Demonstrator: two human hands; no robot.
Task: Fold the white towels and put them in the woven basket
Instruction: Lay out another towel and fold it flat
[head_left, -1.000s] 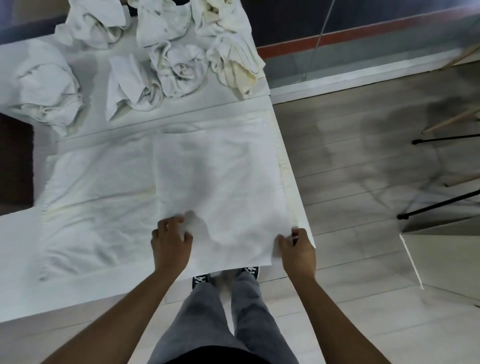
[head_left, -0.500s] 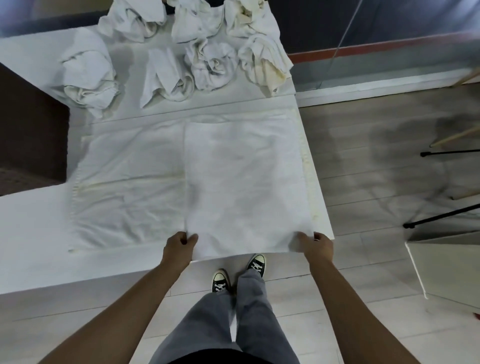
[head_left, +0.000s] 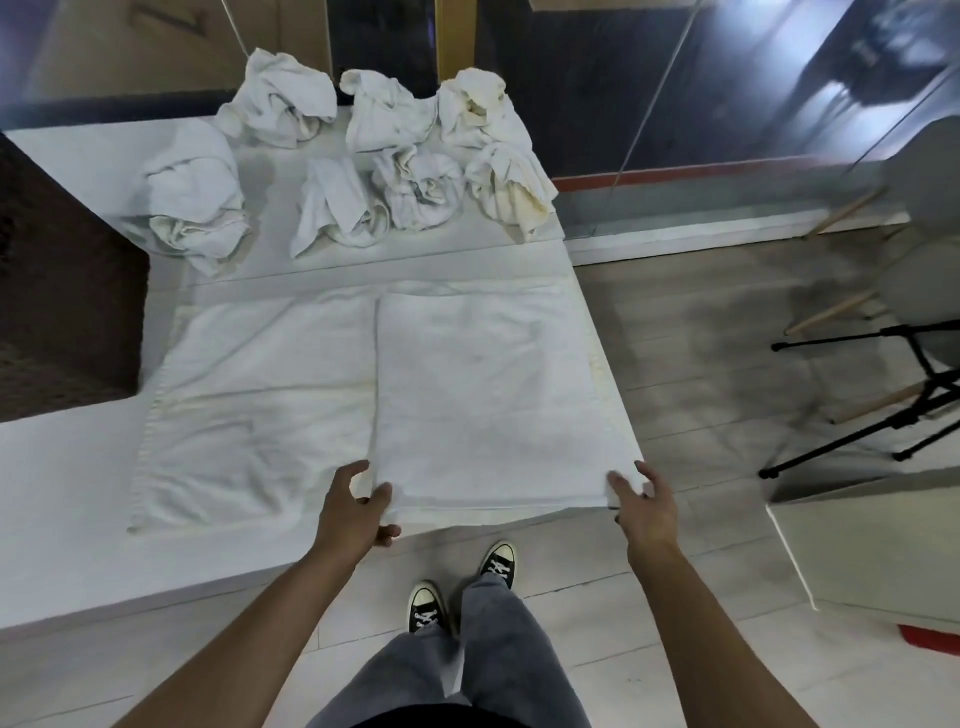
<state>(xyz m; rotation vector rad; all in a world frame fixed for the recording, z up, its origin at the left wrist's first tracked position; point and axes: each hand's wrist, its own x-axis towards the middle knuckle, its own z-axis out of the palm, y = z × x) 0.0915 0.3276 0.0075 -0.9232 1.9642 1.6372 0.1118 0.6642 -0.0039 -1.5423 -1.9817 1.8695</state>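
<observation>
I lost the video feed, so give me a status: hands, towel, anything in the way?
Left hand grips the half-folded towel at its near left corner. Right hand open, fingers at the near right corner. Seven crumpled towels wait behind. No basket in view.

1. Soft, even indoor light is falling from above, leaving the white desk (head_left: 62, 499) bright but not blown out.
2. Bluish glare is streaking across the glass wall (head_left: 779, 78) at the top right.
3. Faint shadows are pooling under the crumpled towels (head_left: 415, 192).
4. Wide-angle distortion is bending straight lines near the edges.
5. Fine detail is looking slightly smeared throughout.
</observation>
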